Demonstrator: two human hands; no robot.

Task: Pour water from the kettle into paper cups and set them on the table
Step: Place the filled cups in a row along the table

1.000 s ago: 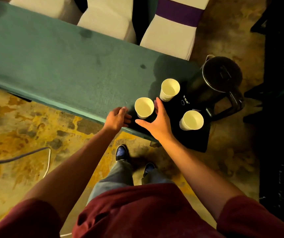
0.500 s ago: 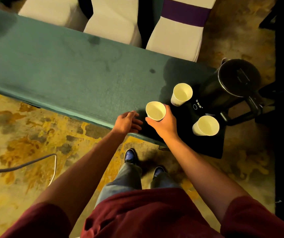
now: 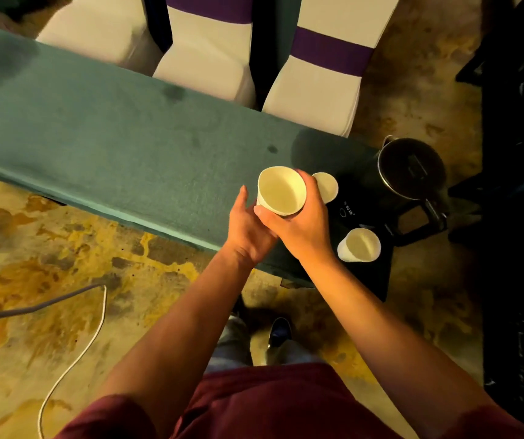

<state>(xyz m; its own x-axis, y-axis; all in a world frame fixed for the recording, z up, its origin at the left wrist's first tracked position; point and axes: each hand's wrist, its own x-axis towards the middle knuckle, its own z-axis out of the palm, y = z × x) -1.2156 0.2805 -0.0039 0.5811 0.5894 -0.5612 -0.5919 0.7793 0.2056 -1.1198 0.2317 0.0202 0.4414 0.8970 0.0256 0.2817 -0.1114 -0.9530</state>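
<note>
My right hand (image 3: 298, 226) grips a white paper cup (image 3: 281, 190) and holds it lifted above the near edge of the green table (image 3: 111, 144). My left hand (image 3: 248, 226) cups the same cup from below and the left. Two more paper cups stand on a black tray (image 3: 368, 280) at the table's right end: one (image 3: 329, 186) partly hidden behind the lifted cup, one (image 3: 359, 245) nearer me. A black kettle (image 3: 411, 167) stands at the tray's far right, handle toward me.
White chairs with purple bands (image 3: 324, 74) line the far side of the table. A grey cable (image 3: 32, 308) and a white cord (image 3: 73, 365) lie on the stained floor at left. Dark furniture (image 3: 520, 185) fills the right side.
My right hand has lifted the cup off the tray and carried it up and leftward. My left hand has come in from the table edge to meet the cup.
</note>
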